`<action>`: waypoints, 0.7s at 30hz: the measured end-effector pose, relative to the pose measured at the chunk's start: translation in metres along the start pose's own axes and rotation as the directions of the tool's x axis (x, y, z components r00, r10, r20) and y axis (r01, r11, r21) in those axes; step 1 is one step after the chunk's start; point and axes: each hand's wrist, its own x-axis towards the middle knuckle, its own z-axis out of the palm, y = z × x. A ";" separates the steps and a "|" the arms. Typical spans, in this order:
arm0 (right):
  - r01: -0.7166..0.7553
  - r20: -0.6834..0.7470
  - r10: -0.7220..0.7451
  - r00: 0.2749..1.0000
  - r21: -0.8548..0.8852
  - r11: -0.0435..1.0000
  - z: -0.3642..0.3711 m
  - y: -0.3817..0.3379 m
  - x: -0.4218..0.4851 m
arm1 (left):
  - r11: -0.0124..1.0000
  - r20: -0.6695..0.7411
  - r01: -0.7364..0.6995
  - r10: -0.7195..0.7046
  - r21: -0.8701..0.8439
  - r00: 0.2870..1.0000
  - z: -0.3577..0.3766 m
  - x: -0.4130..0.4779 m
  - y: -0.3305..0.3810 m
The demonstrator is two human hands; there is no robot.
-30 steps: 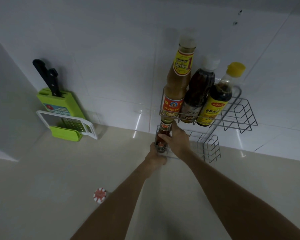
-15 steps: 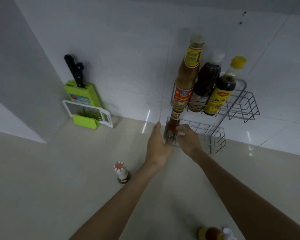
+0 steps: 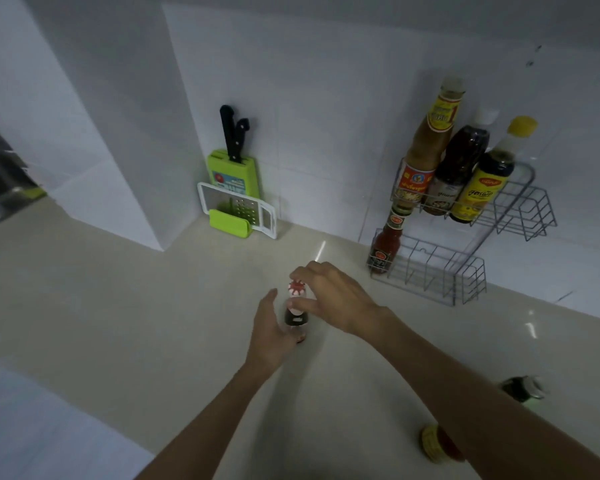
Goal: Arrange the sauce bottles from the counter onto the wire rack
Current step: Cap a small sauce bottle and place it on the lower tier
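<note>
Both hands withdrawn from wire rack (image 3: pixel 465 271) to small red-capped bottle (image 3: pixel 296 313) on worktop (image 3: pixel 153 306). Right hand (image 3: pixel 333 299) pinching cap; left hand (image 3: pixel 269 332) cupping body. Chili sauce bottle (image 3: pixel 385 245) on lower shelf, beyond right hand.

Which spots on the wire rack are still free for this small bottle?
Lower shelf: bare right of the red sauce bottle. Upper shelf: bare right end, past the yellow-capped bottle; its left side is crowded with three bottles.

The pale bench (image 3: pixel 118 306) holds a small bottle (image 3: pixel 296 315) in the middle of the frame. A green knife block (image 3: pixel 232 181) and a wire rack (image 3: pixel 440 271) stand at the back, and two more bottles (image 3: pixel 437 443) sit at the lower right.
</note>
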 end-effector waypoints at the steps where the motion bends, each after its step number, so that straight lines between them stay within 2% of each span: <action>1: 0.009 -0.008 -0.010 1.000 -0.036 0.999 0.000 -0.003 0.002 | 1.000 0.074 0.003 -0.002 -0.006 0.997 0.004 0.002 0.002; 3: 0.005 -0.021 -0.007 1.000 -0.076 0.997 0.002 -0.005 0.005 | 0.998 0.125 0.054 -0.051 -0.026 0.991 0.011 0.008 0.007; 5: -0.011 -0.004 0.011 1.000 -0.099 0.995 0.002 -0.006 0.007 | 0.994 0.103 0.103 -0.099 -0.028 0.990 0.016 0.013 0.007; 8: 0.020 0.045 -0.014 0.999 -0.138 0.990 -0.001 -0.004 0.005 | 0.993 0.125 0.091 -0.080 -0.080 0.989 0.019 0.016 0.007; 10: 0.082 0.060 -0.076 0.995 -0.097 0.992 -0.004 0.004 0.002 | 0.981 0.176 0.135 -0.110 -0.140 0.978 0.018 0.016 0.006; 12: 0.136 0.078 -0.138 0.987 0.027 0.990 -0.011 0.009 -0.004 | 0.967 0.227 0.183 -0.141 -0.178 0.964 0.015 0.018 0.006; 14: 0.174 0.060 -0.183 0.981 0.133 0.976 -0.024 0.009 -0.009 | 0.979 0.240 0.112 -0.069 -0.171 0.968 0.011 0.023 0.009; 16: 0.217 0.024 -0.223 0.974 0.160 0.963 -0.040 0.005 -0.010 | 0.983 0.284 0.018 0.035 -0.181 0.958 0.003 0.023 0.023; 19: 0.256 0.019 -0.261 0.965 0.142 0.956 -0.064 0.003 -0.009 | 0.978 0.458 -0.027 0.122 -0.207 0.880 -0.006 0.019 0.045; 21: 0.291 0.062 -0.295 0.954 0.059 0.955 -0.077 0.004 -0.012 | 0.981 0.553 -0.047 0.146 -0.189 0.820 -0.011 0.015 0.055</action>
